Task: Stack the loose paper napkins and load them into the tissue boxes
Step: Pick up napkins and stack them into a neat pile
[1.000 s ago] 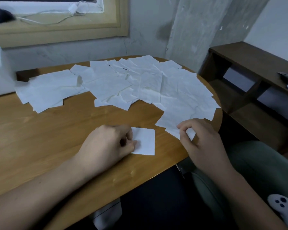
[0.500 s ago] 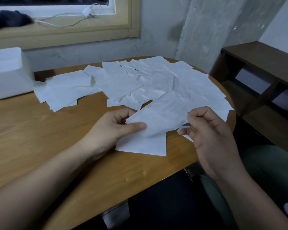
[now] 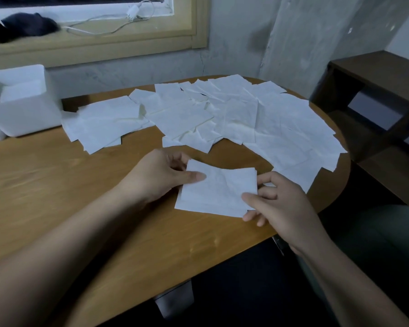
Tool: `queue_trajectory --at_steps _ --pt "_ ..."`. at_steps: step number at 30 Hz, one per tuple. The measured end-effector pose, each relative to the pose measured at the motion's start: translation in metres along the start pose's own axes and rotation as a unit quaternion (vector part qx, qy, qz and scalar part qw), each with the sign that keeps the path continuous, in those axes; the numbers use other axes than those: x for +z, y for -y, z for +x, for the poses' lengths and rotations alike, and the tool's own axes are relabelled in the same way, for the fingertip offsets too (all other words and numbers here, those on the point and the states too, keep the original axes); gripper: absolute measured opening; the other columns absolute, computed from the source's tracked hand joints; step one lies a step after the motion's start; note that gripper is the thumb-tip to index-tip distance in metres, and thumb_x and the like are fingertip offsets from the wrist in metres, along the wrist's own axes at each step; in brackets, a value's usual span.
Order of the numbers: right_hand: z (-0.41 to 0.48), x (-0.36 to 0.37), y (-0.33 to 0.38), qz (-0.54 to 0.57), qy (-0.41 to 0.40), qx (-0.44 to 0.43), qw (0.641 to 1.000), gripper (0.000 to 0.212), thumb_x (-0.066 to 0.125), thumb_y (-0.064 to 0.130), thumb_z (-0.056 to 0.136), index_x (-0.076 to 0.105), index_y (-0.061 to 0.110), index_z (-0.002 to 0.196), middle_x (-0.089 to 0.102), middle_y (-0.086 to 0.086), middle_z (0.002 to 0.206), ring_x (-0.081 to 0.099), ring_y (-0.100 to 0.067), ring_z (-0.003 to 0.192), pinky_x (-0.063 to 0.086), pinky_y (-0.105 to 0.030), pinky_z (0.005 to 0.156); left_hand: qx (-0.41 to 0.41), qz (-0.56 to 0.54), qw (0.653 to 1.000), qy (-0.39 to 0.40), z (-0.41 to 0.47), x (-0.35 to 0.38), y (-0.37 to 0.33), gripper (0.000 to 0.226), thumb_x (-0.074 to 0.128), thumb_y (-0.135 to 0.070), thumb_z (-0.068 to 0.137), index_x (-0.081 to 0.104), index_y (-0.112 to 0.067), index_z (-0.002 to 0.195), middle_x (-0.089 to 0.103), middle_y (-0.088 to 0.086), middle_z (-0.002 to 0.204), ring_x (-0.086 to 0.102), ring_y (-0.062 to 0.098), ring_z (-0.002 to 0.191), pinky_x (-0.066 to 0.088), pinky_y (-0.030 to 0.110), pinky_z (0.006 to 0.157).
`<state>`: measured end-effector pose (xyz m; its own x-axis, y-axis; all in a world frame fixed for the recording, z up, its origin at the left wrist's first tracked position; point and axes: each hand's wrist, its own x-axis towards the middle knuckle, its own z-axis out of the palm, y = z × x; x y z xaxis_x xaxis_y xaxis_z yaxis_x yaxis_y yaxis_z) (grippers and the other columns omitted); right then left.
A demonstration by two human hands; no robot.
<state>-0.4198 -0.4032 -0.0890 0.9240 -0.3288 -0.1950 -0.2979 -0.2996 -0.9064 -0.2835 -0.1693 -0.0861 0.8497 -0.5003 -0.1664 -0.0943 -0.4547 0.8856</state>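
Head view: nearest, the left hand [image 3: 161,175] and right hand [image 3: 281,204] hold a small stack of square white paper napkins [image 3: 217,192] between them, on the near part of the round light-brown wooden table [image 3: 57,197]. The left hand pinches the stack's left edge, thumb on top and fingers behind. The right hand pinches the right edge, thumb on the paper and fingers curled beside and under it.

Half a second ago the top sheet hung in the air between both hands, above a single napkin lying on the table. Now it lies flat on that napkin with the edges nearly matched (the lower sheet peeps out along the bottom). One more napkin has joined a pile that I judge is barely begun.

Beyond the grip and to its right, the loose white paper napkins [image 3: 257,123] lie fanned and overlapping, with many yet to gather. Far left of the grip stands the white rectangular plastic tissue box [image 3: 21,114], open-topped with something white inside. Far right, off the table, is a dark brown wooden shelf unit [image 3: 376,90].
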Motion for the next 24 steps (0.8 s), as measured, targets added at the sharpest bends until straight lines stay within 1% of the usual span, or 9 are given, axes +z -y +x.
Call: queue_trajectory --at_steps 2,5,9,11,13,16,19,21,24 --pt "0.001 0.003 0.000 -0.039 0.004 -0.003 0.999 0.022 0.078 0.016 0.095 0.063 0.020 0.111 0.080 0.001 0.078 0.077 -0.016 0.066 0.056 -0.036 0.062 -0.010 0.042 0.999 -0.010 0.001 0.001 0.002 0.028 0.090 -0.040 0.086 0.076 -0.019 0.098 0.083 -0.011 0.091 0.079 0.011 0.080 0.063 0.037 0.085" --pt "0.002 0.006 -0.001 -0.094 0.008 -0.009 0.995 0.030 0.081 0.021 0.092 0.058 0.028 0.111 0.076 0.001 0.072 0.074 -0.007 0.062 0.055 -0.030 0.060 -0.019 0.085 0.996 -0.025 0.002 0.000 0.005 0.033 0.092 -0.046 0.082 0.073 -0.025 0.097 0.082 -0.011 0.089 0.077 0.015 0.077 0.064 0.044 0.086" --pt "0.006 0.008 -0.004 -0.164 0.013 -0.018 0.986 0.030 0.083 0.027 0.090 0.058 0.027 0.108 0.075 0.010 0.073 0.073 -0.003 0.062 0.060 -0.037 0.070 -0.037 0.121 0.992 -0.021 0.006 -0.004 0.008 0.037 0.094 -0.052 0.077 0.071 -0.030 0.098 0.080 -0.010 0.087 0.072 0.011 0.070 0.060 0.040 0.078" --pt "0.008 0.009 -0.004 -0.178 0.006 -0.027 0.984 0.036 0.083 0.027 0.089 0.056 0.028 0.113 0.073 0.008 0.072 0.073 -0.004 0.060 0.061 -0.038 0.070 -0.044 0.137 0.989 -0.021 0.008 -0.005 0.010 0.041 0.094 -0.055 0.075 0.070 -0.032 0.098 0.079 -0.009 0.088 0.070 0.008 0.069 0.057 0.033 0.073" --pt "0.009 0.010 -0.006 -0.178 -0.001 -0.026 0.984 0.045 0.083 0.027 0.089 0.053 0.030 0.121 0.071 0.003 0.071 0.072 -0.006 0.056 0.059 -0.032 0.065 -0.044 0.152 0.987 -0.024 0.007 -0.005 0.011 0.041 0.095 -0.055 0.075 0.069 -0.034 0.098 0.078 -0.009 0.088 0.069 0.006 0.072 0.053 0.029 0.070" --pt "0.010 0.010 -0.009 -0.189 -0.015 -0.036 0.981 0.057 0.086 0.028 0.087 0.051 0.030 0.132 0.069 0.005 0.071 0.071 -0.004 0.058 0.048 -0.012 0.059 -0.034 0.181 0.982 -0.033 0.006 -0.002 0.011 0.039 0.095 -0.050 0.076 0.067 -0.036 0.098 0.076 -0.009 0.086 0.069 0.005 0.078 0.051 0.027 0.070" --pt "0.009 0.008 -0.012 -0.217 -0.031 -0.066 0.974 0.066 0.088 0.031 0.085 0.050 0.032 0.139 0.066 0.005 0.075 0.067 -0.001 0.074 0.047 -0.011 0.069 -0.024 0.207 0.977 -0.042 0.005 -0.001 0.011 0.037 0.094 -0.050 0.076 0.065 -0.038 0.097 0.075 -0.011 0.086 0.068 0.003 0.080 0.053 0.028 0.071" --pt "0.009 0.005 -0.016 -0.237 -0.050 -0.087 0.966 0.058 0.087 0.033 0.085 0.055 0.034 0.134 0.062 0.006 0.080 0.064 -0.003 0.078 0.051 -0.017 0.075 -0.021 0.204 0.978 -0.047 0.004 -0.001 0.011 0.040 0.095 -0.049 0.075 0.064 -0.038 0.099 0.073 -0.011 0.086 0.068 0.003 0.079 0.052 0.027 0.069" --pt "0.006 -0.008 -0.029 -0.306 -0.099 -0.154 0.934 0.035 0.079 0.035 0.091 0.064 0.033 0.123 0.056 0.017 0.101 0.059 -0.003 0.093 0.056 -0.028 0.080 -0.012 0.200 0.978 -0.051 0.004 -0.001 0.011 0.045 0.096 -0.044 0.075 0.060 -0.039 0.103 0.070 -0.009 0.086 0.066 0.005 0.078 0.048 0.027 0.066"
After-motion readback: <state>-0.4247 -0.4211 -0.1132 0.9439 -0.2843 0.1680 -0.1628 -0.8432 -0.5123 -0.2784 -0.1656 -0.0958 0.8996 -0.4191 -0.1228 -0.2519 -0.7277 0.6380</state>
